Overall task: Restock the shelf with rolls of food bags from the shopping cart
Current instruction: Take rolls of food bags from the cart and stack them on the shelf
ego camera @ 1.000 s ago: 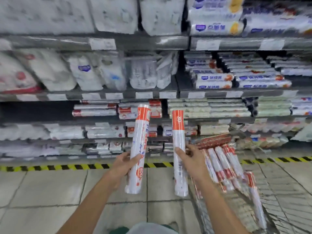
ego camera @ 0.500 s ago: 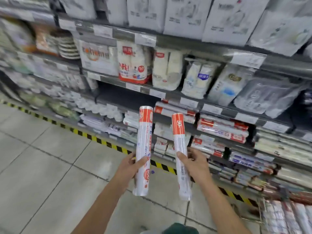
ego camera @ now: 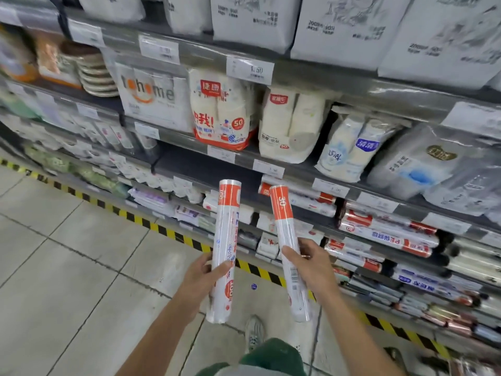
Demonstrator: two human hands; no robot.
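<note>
You are facing the shelf point(ego camera: 298, 176), running ahead of and to the right of both hands. Tiled floor point(ego camera: 67, 267) is spreading below and left of your left hand point(ego camera: 202, 278). Stocked rolls point(ego camera: 387, 234) with red ends are lying sideways on the tier just beyond your right hand point(ego camera: 314, 267).

Left roll point(ego camera: 226, 240): you are holding it upright, left hand wrapping its lower half, thumb across the front. Right roll point(ego camera: 284, 226): top leaning slightly left, right hand curling round its middle. The two are sitting near each other, not touching. Cart: too blurred to place.

Risks, as I judge them:
- With both hands full, sliding one roll in could be knocking stocked rolls off the edge.
- Slick wrap could be slipping through a one-handed grip.
- Upright rolls need turning sideways, or they could be catching the tier above.
</note>
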